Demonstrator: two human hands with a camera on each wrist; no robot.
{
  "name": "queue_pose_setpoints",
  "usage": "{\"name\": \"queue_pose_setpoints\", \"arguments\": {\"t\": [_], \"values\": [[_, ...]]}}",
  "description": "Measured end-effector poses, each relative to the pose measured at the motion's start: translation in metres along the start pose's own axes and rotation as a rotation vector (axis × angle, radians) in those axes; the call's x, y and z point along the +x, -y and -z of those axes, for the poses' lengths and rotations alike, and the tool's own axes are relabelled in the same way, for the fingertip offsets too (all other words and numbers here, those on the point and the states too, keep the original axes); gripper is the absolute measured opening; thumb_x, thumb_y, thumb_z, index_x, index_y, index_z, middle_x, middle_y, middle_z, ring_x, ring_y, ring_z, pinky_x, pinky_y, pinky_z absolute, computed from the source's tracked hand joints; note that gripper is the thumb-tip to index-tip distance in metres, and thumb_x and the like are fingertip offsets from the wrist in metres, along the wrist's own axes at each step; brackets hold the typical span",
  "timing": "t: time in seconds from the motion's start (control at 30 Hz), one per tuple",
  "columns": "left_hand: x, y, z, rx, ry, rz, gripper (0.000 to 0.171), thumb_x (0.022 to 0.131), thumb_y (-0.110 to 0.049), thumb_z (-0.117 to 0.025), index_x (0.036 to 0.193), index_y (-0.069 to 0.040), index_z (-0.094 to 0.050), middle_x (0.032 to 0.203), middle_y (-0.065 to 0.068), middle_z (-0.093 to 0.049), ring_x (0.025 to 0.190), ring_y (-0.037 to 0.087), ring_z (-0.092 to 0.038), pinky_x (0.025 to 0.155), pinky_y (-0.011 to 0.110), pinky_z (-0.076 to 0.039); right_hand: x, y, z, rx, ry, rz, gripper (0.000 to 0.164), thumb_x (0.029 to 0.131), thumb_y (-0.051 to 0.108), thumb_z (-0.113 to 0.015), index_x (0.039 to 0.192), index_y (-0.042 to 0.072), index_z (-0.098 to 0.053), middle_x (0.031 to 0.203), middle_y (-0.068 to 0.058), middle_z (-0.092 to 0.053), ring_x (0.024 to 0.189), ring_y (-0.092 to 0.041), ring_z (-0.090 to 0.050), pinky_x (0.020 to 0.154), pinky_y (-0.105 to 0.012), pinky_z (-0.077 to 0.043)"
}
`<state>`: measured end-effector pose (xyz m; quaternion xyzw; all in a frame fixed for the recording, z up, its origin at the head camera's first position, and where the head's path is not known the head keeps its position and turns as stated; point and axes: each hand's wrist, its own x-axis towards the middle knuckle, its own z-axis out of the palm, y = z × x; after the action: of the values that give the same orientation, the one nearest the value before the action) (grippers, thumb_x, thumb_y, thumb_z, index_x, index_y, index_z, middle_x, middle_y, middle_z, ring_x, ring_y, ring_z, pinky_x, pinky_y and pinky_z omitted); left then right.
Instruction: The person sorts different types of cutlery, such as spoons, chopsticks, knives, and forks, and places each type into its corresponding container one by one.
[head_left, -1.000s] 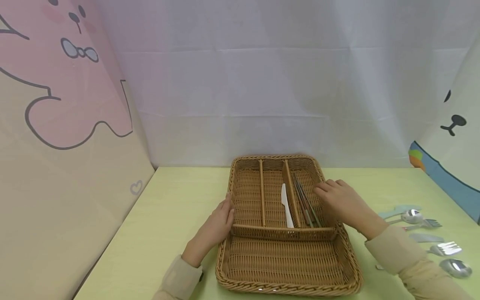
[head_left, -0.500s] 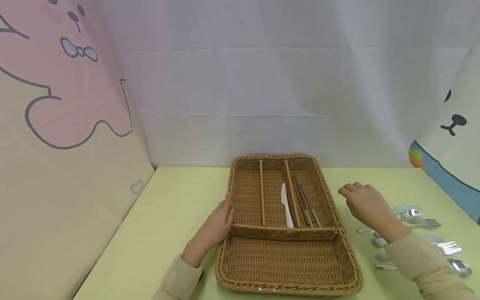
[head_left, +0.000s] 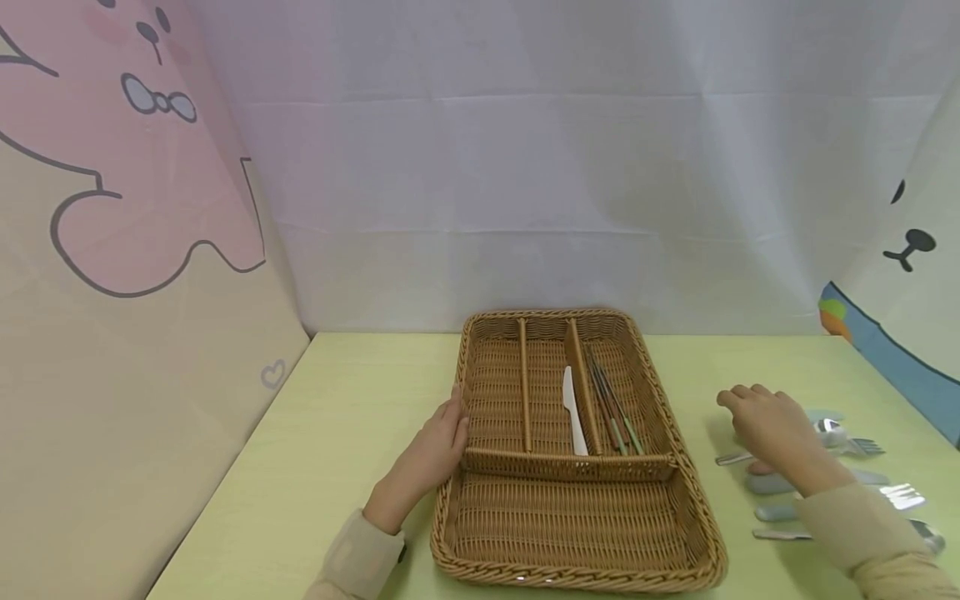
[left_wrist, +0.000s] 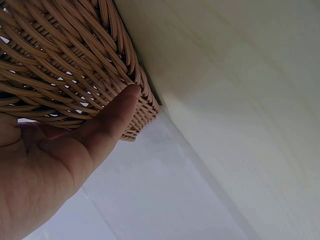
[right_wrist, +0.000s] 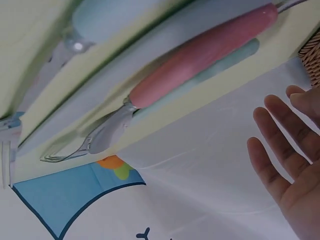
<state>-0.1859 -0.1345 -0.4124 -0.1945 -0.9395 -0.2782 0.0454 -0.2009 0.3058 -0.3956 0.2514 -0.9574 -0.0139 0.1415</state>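
Observation:
A brown wicker basket [head_left: 577, 577] with dividers stands mid-table. My left hand [head_left: 423, 458] rests against its left side, and the left wrist view shows straight fingers along the woven outer wall. A white knife [head_left: 574, 412] lies in the middle rear compartment. Several chopsticks [head_left: 617, 412] with green and reddish ends lie in the right rear one. Right of the basket, my right hand [head_left: 776, 433] hovers over the laid-out cutlery, its fingers apart and holding nothing. In the right wrist view a pink-handled fork [right_wrist: 205, 57] lies beyond my fingertips [right_wrist: 260, 147].
On the right of the yellow-green table [head_left: 330, 417] lie more utensils: a fork [head_left: 903, 497], a spoon [head_left: 928, 533] and a pale blue knife [head_left: 870, 477], partly hidden by my right arm. A white curtain [head_left: 480, 208] hangs along the back edge.
My right hand has moved right, from the basket's right rim to above the cutlery. My left hand, the basket and the things in it have stayed in place.

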Motion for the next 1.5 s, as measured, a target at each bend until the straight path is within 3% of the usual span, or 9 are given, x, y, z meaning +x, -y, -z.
{"name": "queue_pose_setpoints", "arguments": {"t": [0.07, 0.13, 0.2, 0.3, 0.63, 0.93, 1.5], "values": [[0.000, 0.000, 0.000, 0.001, -0.001, -0.002, 0.053, 0.100, -0.016, -0.032, 0.141, 0.010, -0.011, 0.136, 0.034, -0.036, 0.122, 0.041, -0.038, 0.098, 0.053, -0.041, -0.004, -0.004, -0.003, 0.013, 0.036, -0.023, 0.063, 0.044, 0.007, -0.084, 0.099, -0.004, -0.057, 0.088, -0.016, -0.061, 0.074, -0.033, -0.055, 0.055, -0.046, -0.053], [0.000, 0.000, 0.000, 0.000, 0.000, 0.000, 0.053, 0.100, -0.016, -0.032, 0.141, 0.010, -0.010, 0.136, 0.034, -0.035, 0.122, 0.042, -0.037, 0.098, 0.053, -0.041, -0.007, -0.007, -0.008, -0.003, 0.076, -0.050, 0.065, 0.045, 0.011, -0.085, 0.101, -0.004, -0.057, 0.088, -0.017, -0.061, 0.074, -0.035, -0.055, 0.054, -0.046, -0.053], [0.001, 0.001, 0.000, 0.001, 0.003, 0.004, 0.053, 0.100, -0.017, -0.031, 0.141, 0.009, -0.010, 0.137, 0.034, -0.035, 0.122, 0.042, -0.038, 0.098, 0.053, -0.041, -0.010, -0.011, -0.012, 0.003, 0.108, -0.072, 0.075, 0.038, 0.019, -0.088, 0.102, -0.004, -0.057, 0.090, -0.018, -0.061, 0.075, -0.037, -0.056, 0.056, -0.049, -0.053], [0.001, 0.002, -0.001, 0.000, 0.007, 0.007, 0.054, 0.100, -0.017, -0.031, 0.142, 0.009, -0.009, 0.137, 0.034, -0.035, 0.122, 0.042, -0.038, 0.097, 0.053, -0.041, -0.013, -0.016, -0.016, 0.003, 0.142, -0.090, 0.080, 0.036, 0.028, -0.087, 0.103, -0.005, -0.057, 0.089, -0.019, -0.061, 0.075, -0.038, -0.056, 0.058, -0.051, -0.053], [0.001, 0.001, -0.001, -0.008, 0.003, 0.005, 0.054, 0.100, -0.018, -0.031, 0.142, 0.009, -0.009, 0.136, 0.032, -0.037, 0.121, 0.040, -0.040, 0.097, 0.052, -0.042, -0.019, -0.025, -0.023, 0.031, 0.223, -0.137, 0.067, 0.046, 0.028, -0.084, 0.099, -0.005, -0.059, 0.083, -0.016, -0.060, 0.070, -0.035, -0.055, 0.055, -0.050, -0.051], [0.002, 0.001, -0.001, -0.008, -0.005, 0.004, 0.054, 0.099, -0.016, -0.033, 0.141, 0.009, -0.011, 0.135, 0.032, -0.038, 0.121, 0.040, -0.039, 0.097, 0.052, -0.042, -0.022, -0.026, -0.024, 0.049, 0.230, -0.149, 0.065, 0.049, 0.031, -0.082, 0.099, -0.004, -0.059, 0.083, -0.014, -0.059, 0.072, -0.035, -0.055, 0.057, -0.050, -0.051], [0.002, 0.000, 0.000, -0.023, 0.004, 0.011, 0.054, 0.100, -0.016, -0.032, 0.141, 0.010, -0.009, 0.134, 0.033, -0.039, 0.120, 0.040, -0.041, 0.095, 0.052, -0.043, -0.022, -0.025, -0.026, -0.006, 0.158, -0.110, 0.073, 0.044, 0.033, -0.083, 0.101, -0.004, -0.057, 0.082, -0.012, -0.058, 0.074, -0.035, -0.054, 0.055, -0.048, -0.051]]}}
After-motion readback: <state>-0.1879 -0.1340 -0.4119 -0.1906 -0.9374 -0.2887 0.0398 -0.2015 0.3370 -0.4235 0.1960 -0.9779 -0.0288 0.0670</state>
